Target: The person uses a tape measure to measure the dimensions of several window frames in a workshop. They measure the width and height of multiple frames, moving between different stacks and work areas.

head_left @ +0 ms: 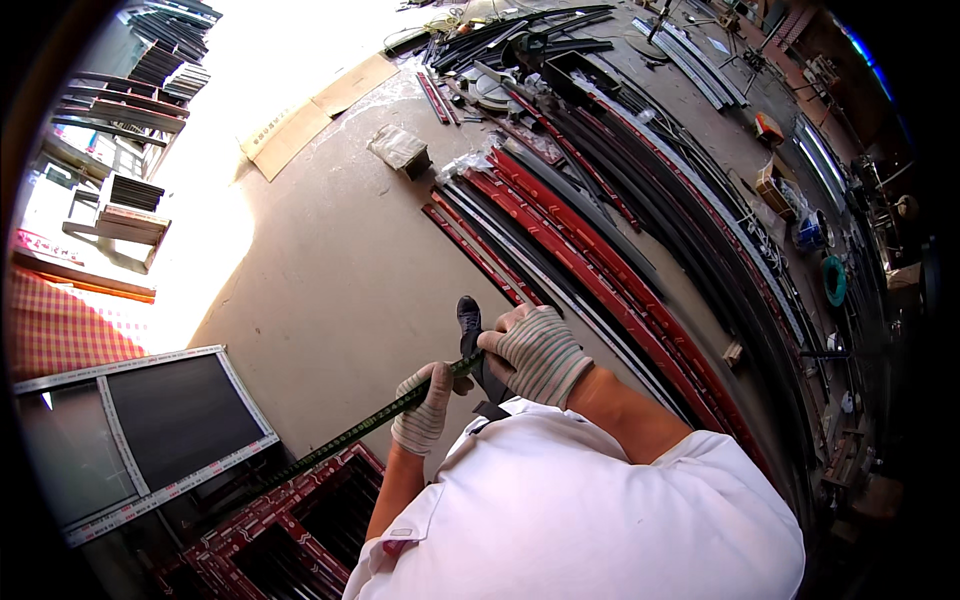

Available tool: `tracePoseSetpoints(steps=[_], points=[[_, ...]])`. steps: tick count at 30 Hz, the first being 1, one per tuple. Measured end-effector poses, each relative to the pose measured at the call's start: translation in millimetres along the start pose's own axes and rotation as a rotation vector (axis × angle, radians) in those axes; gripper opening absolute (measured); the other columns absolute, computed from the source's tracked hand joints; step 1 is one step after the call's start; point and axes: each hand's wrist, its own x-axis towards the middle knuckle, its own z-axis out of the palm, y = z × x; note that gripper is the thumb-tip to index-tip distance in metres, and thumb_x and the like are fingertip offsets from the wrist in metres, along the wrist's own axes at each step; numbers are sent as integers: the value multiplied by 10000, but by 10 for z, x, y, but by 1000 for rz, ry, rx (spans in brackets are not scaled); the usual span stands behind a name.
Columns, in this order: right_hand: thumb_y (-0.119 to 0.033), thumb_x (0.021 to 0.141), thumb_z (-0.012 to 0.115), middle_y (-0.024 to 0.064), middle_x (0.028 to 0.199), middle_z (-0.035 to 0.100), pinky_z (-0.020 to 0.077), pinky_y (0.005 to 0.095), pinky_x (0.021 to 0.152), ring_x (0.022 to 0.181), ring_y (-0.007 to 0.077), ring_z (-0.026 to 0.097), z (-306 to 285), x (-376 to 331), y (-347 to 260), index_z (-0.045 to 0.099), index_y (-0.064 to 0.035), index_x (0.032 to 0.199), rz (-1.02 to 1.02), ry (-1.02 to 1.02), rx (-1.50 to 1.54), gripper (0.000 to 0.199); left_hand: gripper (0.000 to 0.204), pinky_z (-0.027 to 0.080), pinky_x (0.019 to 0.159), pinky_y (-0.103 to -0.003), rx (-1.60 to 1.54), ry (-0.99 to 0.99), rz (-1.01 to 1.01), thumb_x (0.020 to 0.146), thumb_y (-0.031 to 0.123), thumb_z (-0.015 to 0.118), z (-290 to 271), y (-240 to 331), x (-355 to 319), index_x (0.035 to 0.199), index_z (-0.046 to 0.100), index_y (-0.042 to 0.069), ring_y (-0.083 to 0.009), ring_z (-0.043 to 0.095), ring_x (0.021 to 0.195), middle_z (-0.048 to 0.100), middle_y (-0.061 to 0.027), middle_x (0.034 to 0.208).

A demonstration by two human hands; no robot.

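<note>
Head view: green measuring tape [365, 424], stretched above floor [320, 280], sloping from right hand [537, 352] through left hand [424, 408], past lower-right corner of white-edged panel [180, 415]; far end indistinct. Possible faults: tape slipping or twisting should gloved grip slacken; long span snagging on red frames [262, 515] if lowered. Left forearm [396, 485] forward, fingers curled round tape. Right forearm [640, 415] angled inward, fingers closed on near end; palm contents hidden.

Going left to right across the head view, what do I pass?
White-edged rectangular window frame with dark panes, left hand in a pale knit glove, right hand in a striped knit glove, small tan block, round teal-green coil.
</note>
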Motion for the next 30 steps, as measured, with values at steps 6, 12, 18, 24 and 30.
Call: tracePoseSetpoints(steps=[6,12,18,24,30], points=[[-254,876,678,104,841,653,512,482,734,851,321,650,355,1940,521,689,-154,877,-16,-134,131,100,565,525,829,-331,51,219,-53,1100,483,471,-1004,385,1416,1001,706,-21,-170,675,804,743,-103,845],[-235,856,711,82,813,624,488,471,708,816,307,629,48,3627,974,687,-150,902,-88,-45,39,100,607,529,772,-364,-105,388,4,1043,575,533,-1659,1079,2713,992,701,-6,-213,674,746,727,-127,805],[-210,840,713,86,816,633,492,466,717,826,306,631,107,4625,1597,683,-149,892,15,1,-38,86,587,540,749,-378,-229,359,-44,1019,580,574,-2145,1295,3980,937,696,12,-225,685,745,728,-131,791],[-218,847,706,82,869,663,496,479,744,882,309,638,377,5591,2168,730,-168,959,216,-4,-92,124,549,557,721,-380,-288,246,-106,1027,545,592,-2883,1336,5489,958,658,5,-226,699,743,726,-132,810],[-250,849,704,90,879,657,504,506,730,893,330,636,477,6820,2488,718,-182,950,389,79,-115,123,514,551,710,-378,-258,63,-158,1025,516,611,-3655,1767,7118,996,675,8,-243,695,746,718,-140,813]])
